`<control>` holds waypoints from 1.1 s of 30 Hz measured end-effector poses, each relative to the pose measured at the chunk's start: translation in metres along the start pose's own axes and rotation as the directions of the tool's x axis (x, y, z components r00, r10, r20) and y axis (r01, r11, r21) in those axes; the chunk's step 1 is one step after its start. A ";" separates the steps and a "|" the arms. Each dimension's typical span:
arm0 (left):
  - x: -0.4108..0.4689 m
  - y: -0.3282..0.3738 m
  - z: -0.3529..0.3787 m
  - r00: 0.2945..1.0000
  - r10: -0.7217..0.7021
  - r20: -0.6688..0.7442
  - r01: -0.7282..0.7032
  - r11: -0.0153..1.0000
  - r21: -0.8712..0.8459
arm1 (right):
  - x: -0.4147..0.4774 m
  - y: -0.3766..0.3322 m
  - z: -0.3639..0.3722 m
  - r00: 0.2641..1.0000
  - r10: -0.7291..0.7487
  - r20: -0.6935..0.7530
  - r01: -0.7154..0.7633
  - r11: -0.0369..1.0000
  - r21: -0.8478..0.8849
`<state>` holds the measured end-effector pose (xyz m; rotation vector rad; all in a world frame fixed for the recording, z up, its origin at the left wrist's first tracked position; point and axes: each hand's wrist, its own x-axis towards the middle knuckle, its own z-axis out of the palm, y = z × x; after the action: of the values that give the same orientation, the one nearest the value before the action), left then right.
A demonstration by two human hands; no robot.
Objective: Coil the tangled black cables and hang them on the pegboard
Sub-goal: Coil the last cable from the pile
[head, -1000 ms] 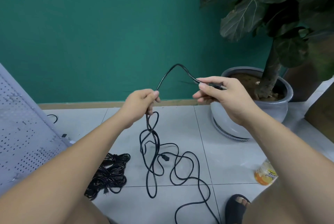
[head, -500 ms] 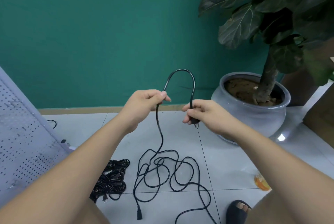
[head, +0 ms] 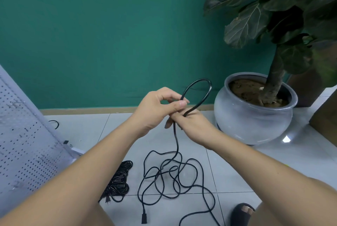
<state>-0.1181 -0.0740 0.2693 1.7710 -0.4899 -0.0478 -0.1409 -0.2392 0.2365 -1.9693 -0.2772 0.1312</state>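
Looking down from the head camera, both hands meet just left of the plant pot (head: 255, 123), raised above the floor. Here the left hand (head: 155, 105) has its fingers curled, and its thumb and forefinger pinch the black cable (head: 176, 144) where a small loop starts. That loop arcs up and toward the pot, then bends back down into the right hand (head: 194, 125). The right hand sits just under the left one, touching it, with its fingers closed round the cable.

From the two hands a single strand hangs down to the floor tiles (head: 229, 171), left of the pot and nearer the person than it. There the remainder of the cable lies in a loose tangle of overlapping loops. One end with a black connector (head: 144, 216) lies at the near side of the tangle.

Farther left of the pot, beyond the tangle, a second bunch of black cables (head: 118, 180) lies in a dense heap on the tiles, a plug showing at its near end. Farthest left of the pot stands the white pegboard (head: 23, 143), set at a slant.

The pot is grey, holds soil and a large-leaved plant (head: 273, 16), and stands against the green wall (head: 91, 34). Nearer the person than the pot, toes in a black sandal (head: 240, 213) show at the bottom edge.
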 end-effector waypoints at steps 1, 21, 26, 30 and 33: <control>0.000 -0.001 0.001 1.000 -0.004 -0.011 0.004 1.000 0.014 | 0.001 0.000 0.000 1.000 -0.006 -0.021 0.005 0.999 -0.037; -0.029 -0.091 0.066 0.837 -0.426 0.343 0.305 0.884 0.353 | 0.027 -0.022 -0.031 0.903 0.086 -0.420 0.187 0.802 0.567; -0.032 -0.059 0.063 0.884 -0.341 0.319 0.171 0.873 0.457 | 0.034 -0.010 -0.053 0.807 -0.040 -0.589 0.186 0.964 0.190; -0.033 -0.029 0.047 0.929 -0.203 0.310 0.043 0.889 0.456 | 0.039 0.004 -0.063 0.799 -0.096 -0.594 0.079 0.995 -0.055; -0.033 -0.023 0.024 0.925 -0.238 0.298 0.079 0.883 0.462 | 0.044 0.011 -0.086 0.747 -0.069 -0.661 -0.001 0.994 -0.105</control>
<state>-0.1485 -0.0808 0.2342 2.2685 -0.6425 -0.4024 -0.0783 -0.3091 0.2625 -1.9721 0.1588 -0.6236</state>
